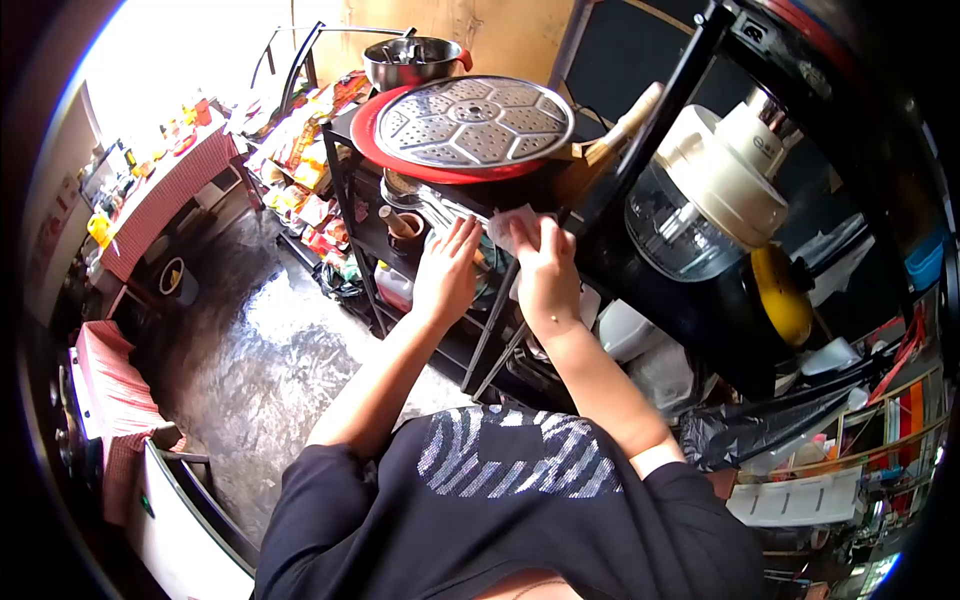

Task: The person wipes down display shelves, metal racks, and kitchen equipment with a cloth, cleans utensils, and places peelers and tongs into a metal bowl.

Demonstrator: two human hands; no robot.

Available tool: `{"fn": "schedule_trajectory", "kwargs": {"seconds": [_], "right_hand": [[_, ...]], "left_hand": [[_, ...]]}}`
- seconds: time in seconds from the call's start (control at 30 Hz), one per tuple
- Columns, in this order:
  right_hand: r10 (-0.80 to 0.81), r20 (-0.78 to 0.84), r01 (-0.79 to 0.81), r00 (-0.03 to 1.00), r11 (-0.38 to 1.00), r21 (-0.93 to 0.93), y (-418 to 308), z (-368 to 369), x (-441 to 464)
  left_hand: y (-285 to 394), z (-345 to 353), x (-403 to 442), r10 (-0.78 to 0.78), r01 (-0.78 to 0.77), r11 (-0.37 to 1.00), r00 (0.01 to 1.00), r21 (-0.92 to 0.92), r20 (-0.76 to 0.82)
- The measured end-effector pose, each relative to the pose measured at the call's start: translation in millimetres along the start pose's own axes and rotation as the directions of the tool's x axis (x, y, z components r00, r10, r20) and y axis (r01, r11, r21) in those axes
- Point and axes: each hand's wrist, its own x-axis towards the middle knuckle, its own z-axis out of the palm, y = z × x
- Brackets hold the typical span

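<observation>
My right hand (547, 275) is closed around a crumpled whitish-pink cloth or tissue (512, 226), held at the front edge of a black rack (345, 185). My left hand (446, 275) is beside it, fingers stretched out near the same edge; its fingertips seem to rest there, but contact is unclear. Just beyond both hands, a perforated round metal plate (475, 122) lies on a wide red-rimmed pan or tray (368, 140). Under that, to the left of my left hand, a brown mortar (408, 240) with a wooden pestle (390, 218) stands on a lower shelf.
A steel bowl (415, 65) with utensils stands behind the plate. On the right are a cream food processor (715, 180), a yellow-bottomed pan (780, 295) and a black post (670, 105). Colourful packets (310, 205) fill a rack on the left. A bin (178, 280) stands on the floor.
</observation>
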Motion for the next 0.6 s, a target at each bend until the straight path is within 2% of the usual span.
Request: {"fn": "schedule_trajectory", "kwargs": {"seconds": [0.03, 0.1, 0.17, 0.2, 0.23, 0.3, 0.33, 0.37, 0.43, 0.47, 0.5, 0.53, 0.6], "right_hand": [[0.026, 0.026, -0.027, 0.999, 0.999, 0.032, -1.3, -3.2, 0.4], [-0.049, 0.088, 0.035, 0.995, 0.989, 0.147, 0.6, -20.3, -6.9], [-0.100, 0.205, 0.000, 0.974, 0.899, 0.439, 6.1, -16.6, -20.8], [-0.060, 0.227, -0.069, 0.972, 0.851, 0.520, 6.8, -13.9, -25.3], [-0.026, 0.179, -0.072, 0.984, 0.853, 0.518, 2.3, -20.3, -23.3], [-0.006, -0.060, 0.028, 0.998, 0.923, 0.384, -5.5, -30.7, -8.7], [-0.051, -0.164, 0.096, 0.985, 0.955, 0.281, -7.4, -34.5, -0.3], [-0.058, -0.169, 0.090, 0.984, 0.977, 0.194, -10.4, -35.3, 5.6], [-0.102, -0.130, 0.098, 0.986, 0.995, -0.034, -5.9, -6.6, 13.4], [-0.128, -0.065, 0.120, 0.990, 0.986, -0.113, -6.9, 3.2, 14.6], [-0.124, -0.085, 0.109, 0.989, 0.981, -0.159, -9.1, 15.4, 16.1], [-0.137, -0.067, 0.124, 0.988, 0.978, -0.170, -16.0, 17.6, 20.7], [-0.177, -0.009, 0.173, 0.984, 0.974, -0.149, -28.6, 21.1, 34.2]], "left_hand": [[-3.7, -6.8, -2.9, -0.032, 0.030, 0.997, 0.999, -0.066, -0.032], [-5.6, -26.8, -6.0, -0.096, 0.062, 0.984, 0.975, -0.165, -0.202], [-11.6, -44.2, 0.9, -0.069, 0.042, 0.995, 0.937, -0.086, -0.343], [-15.0, -52.4, 7.7, -0.070, 0.042, 0.996, 0.911, -0.076, -0.406], [-19.8, -59.5, 15.7, -0.072, 0.046, 0.997, 0.880, -0.067, -0.469], [-32.6, -71.9, 28.1, -0.139, 0.127, 0.990, 0.846, -0.060, -0.514], [-42.0, -70.1, 29.8, -0.205, 0.170, 0.979, 0.825, -0.115, -0.526], [-50.7, -68.0, 31.4, -0.236, 0.218, 0.971, 0.814, -0.097, -0.531], [-68.1, -49.6, 24.7, -0.279, 0.209, 0.959, 0.824, -0.194, -0.493], [-69.7, -35.2, 18.6, -0.360, 0.188, 0.901, 0.827, -0.392, -0.431], [-61.2, -33.2, 10.6, -0.451, 0.282, 0.804, 0.863, -0.523, -0.229], [-62.9, -13.6, 1.2, -0.294, 0.170, 0.909, 0.909, -0.380, -0.296], [-43.4, -10.9, -5.7, -0.300, 0.211, 0.860, 0.946, -0.465, -0.126]]}}
